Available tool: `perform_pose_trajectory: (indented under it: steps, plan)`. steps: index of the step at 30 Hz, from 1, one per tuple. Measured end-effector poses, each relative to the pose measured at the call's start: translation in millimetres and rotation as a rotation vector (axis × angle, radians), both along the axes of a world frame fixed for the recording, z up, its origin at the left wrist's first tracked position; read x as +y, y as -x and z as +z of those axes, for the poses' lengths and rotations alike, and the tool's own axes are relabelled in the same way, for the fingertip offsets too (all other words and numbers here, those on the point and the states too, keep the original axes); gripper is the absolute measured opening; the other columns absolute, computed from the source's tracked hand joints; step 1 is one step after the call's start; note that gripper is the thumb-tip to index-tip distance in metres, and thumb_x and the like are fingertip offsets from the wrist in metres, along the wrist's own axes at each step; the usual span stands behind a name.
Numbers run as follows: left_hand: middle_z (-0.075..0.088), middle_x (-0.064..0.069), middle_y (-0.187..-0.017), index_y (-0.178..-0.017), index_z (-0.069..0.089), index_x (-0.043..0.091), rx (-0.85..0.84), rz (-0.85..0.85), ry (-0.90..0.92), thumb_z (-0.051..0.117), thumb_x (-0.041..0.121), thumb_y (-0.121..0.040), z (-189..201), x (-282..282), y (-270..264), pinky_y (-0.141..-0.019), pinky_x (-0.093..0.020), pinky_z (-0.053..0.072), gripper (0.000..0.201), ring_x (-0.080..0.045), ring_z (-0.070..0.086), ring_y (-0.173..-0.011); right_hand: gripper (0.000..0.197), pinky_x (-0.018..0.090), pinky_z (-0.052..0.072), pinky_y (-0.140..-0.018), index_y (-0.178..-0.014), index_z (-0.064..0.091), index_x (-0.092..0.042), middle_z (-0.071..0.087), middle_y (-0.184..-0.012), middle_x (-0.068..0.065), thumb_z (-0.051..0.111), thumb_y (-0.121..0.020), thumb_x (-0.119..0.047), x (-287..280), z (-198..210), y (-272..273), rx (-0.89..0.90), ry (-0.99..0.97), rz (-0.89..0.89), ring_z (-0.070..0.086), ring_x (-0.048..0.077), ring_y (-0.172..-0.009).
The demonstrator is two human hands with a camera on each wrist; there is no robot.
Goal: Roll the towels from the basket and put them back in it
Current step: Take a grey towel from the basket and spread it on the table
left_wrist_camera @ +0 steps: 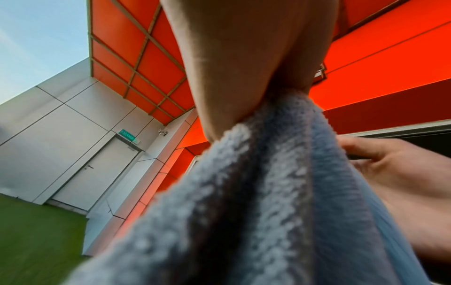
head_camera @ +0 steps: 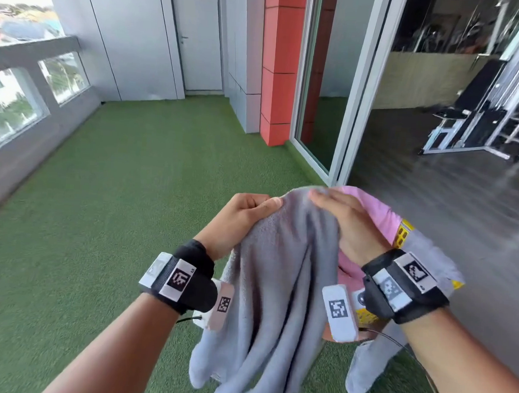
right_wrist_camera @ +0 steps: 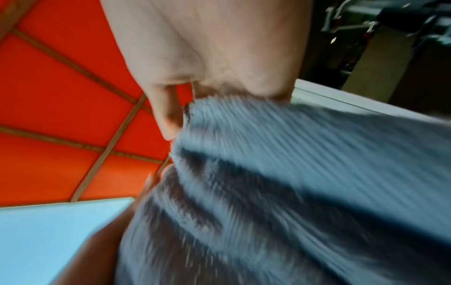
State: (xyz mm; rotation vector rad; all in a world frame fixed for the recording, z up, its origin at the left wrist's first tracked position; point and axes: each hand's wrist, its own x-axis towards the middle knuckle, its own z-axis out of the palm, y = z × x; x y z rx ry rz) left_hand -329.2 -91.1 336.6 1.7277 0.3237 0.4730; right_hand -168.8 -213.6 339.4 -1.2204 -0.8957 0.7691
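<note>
A grey-blue towel [head_camera: 278,272] hangs in loose folds in front of me, held up by both hands. My left hand [head_camera: 270,204] grips its top left corner in curled fingers. My right hand [head_camera: 335,212] holds the top right part, fingers laid over the cloth. In the left wrist view the towel [left_wrist_camera: 268,192] drops from the left hand [left_wrist_camera: 244,67], with the right hand [left_wrist_camera: 402,177] behind its edge. In the blurred right wrist view the right hand [right_wrist_camera: 207,57] pinches the towel [right_wrist_camera: 292,173]. Behind it a yellow basket [head_camera: 403,234] holds a pink towel [head_camera: 374,214], and another grey towel [head_camera: 369,370] hangs over its side.
Green artificial turf [head_camera: 116,204] covers the balcony floor. A low wall with windows [head_camera: 32,94] runs along the left. A red pillar [head_camera: 278,77] and a glass sliding-door frame [head_camera: 346,125] stand ahead; gym machines [head_camera: 482,118] stand inside on the right.
</note>
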Motion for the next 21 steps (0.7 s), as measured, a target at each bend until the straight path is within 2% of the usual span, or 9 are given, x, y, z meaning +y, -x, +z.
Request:
perform_pose_trajectory:
  steps: [3, 5, 9, 11, 13, 15, 18, 19, 21]
  plan:
    - [0.053, -0.02, -0.077, -0.08, 0.048, -0.017, -0.007, -0.026, -0.019, 0.061, 0.046, -0.09, 7, -4, -3, -0.058, -0.049, 0.037, 0.065, -0.029, 0.045, -0.067, 0.018, 0.029, 0.052, -0.082, -0.091, 0.071, -0.003, 0.073, -0.092, 0.011, 0.059, -0.093, -0.017, -2, -5, 22, -0.228, 0.174, 0.236, 0.066, 0.018, -0.086]
    - [0.064, -0.021, -0.081, -0.084, 0.06, -0.012, 0.013, -0.057, 0.008, 0.055, 0.039, -0.095, 4, -7, -2, -0.062, -0.039, 0.045, 0.053, -0.026, 0.055, -0.071, 0.019, 0.034, 0.051, -0.08, -0.091, 0.071, 0.0, 0.072, -0.091, 0.015, 0.059, -0.092, -0.014, 1, 5, 18, -0.122, 0.054, 0.131, 0.066, 0.023, -0.084]
    - [0.068, -0.028, -0.097, -0.096, 0.066, -0.009, 0.016, -0.062, 0.084, 0.051, 0.034, -0.098, -7, -5, 6, -0.071, -0.034, 0.051, 0.045, -0.029, 0.063, -0.082, 0.02, 0.034, 0.044, -0.076, -0.088, 0.064, 0.003, 0.062, -0.083, 0.016, 0.059, -0.091, -0.016, 2, 12, 2, 0.132, -0.115, -0.073, 0.058, 0.024, -0.079]
    - [0.066, -0.027, -0.092, -0.093, 0.063, -0.013, -0.03, -0.01, 0.105, 0.053, 0.032, -0.097, -3, 0, 5, -0.07, -0.036, 0.049, 0.046, -0.032, 0.06, -0.08, 0.035, 0.037, 0.042, -0.08, -0.085, 0.061, 0.006, 0.063, -0.087, 0.02, 0.063, -0.089, -0.028, 4, -2, 10, 0.014, 0.0, 0.068, 0.058, 0.025, -0.083]
    - [0.062, -0.026, -0.083, -0.085, 0.057, -0.017, -0.039, -0.022, 0.068, 0.058, 0.035, -0.094, 0, 2, 1, -0.066, -0.04, 0.043, 0.053, -0.033, 0.054, -0.074, 0.06, 0.042, 0.04, -0.079, -0.092, 0.058, 0.014, 0.065, -0.094, 0.026, 0.069, -0.083, -0.044, 1, -11, 18, -0.24, 0.205, 0.268, 0.056, 0.025, -0.086]
    - [0.062, -0.024, -0.081, -0.082, 0.059, -0.014, -0.004, -0.063, 0.034, 0.058, 0.04, -0.094, 2, -3, -1, -0.064, -0.041, 0.041, 0.055, -0.031, 0.053, -0.073, 0.05, 0.04, 0.045, -0.078, -0.093, 0.064, 0.012, 0.067, -0.096, 0.021, 0.068, -0.085, -0.038, -1, -3, 16, -0.305, 0.158, 0.272, 0.06, 0.025, -0.087]
    - [0.07, -0.021, -0.087, -0.086, 0.07, -0.004, 0.023, -0.062, 0.056, 0.053, 0.04, -0.095, -2, -9, -1, -0.066, -0.032, 0.049, 0.048, -0.027, 0.061, -0.075, 0.017, 0.031, 0.05, -0.081, -0.089, 0.072, -0.004, 0.072, -0.087, 0.011, 0.06, -0.089, -0.016, -5, 19, 0, 0.071, -0.053, -0.003, 0.067, 0.019, -0.08]
    - [0.07, -0.023, -0.089, -0.088, 0.07, -0.005, 0.003, -0.052, 0.075, 0.054, 0.038, -0.095, -2, -9, -1, -0.067, -0.031, 0.051, 0.047, -0.028, 0.062, -0.076, 0.016, 0.033, 0.05, -0.084, -0.089, 0.072, -0.004, 0.072, -0.086, 0.011, 0.059, -0.089, -0.015, -5, 20, -4, 0.146, -0.09, -0.038, 0.068, 0.02, -0.082]
    - [0.067, -0.027, -0.088, -0.089, 0.064, -0.013, -0.065, -0.019, 0.107, 0.056, 0.036, -0.094, 1, -5, -5, -0.067, -0.034, 0.048, 0.05, -0.031, 0.059, -0.075, 0.023, 0.041, 0.048, -0.095, -0.098, 0.069, -0.001, 0.071, -0.1, 0.017, 0.06, -0.091, -0.021, -6, 11, 3, 0.059, 0.013, 0.054, 0.067, 0.028, -0.098]
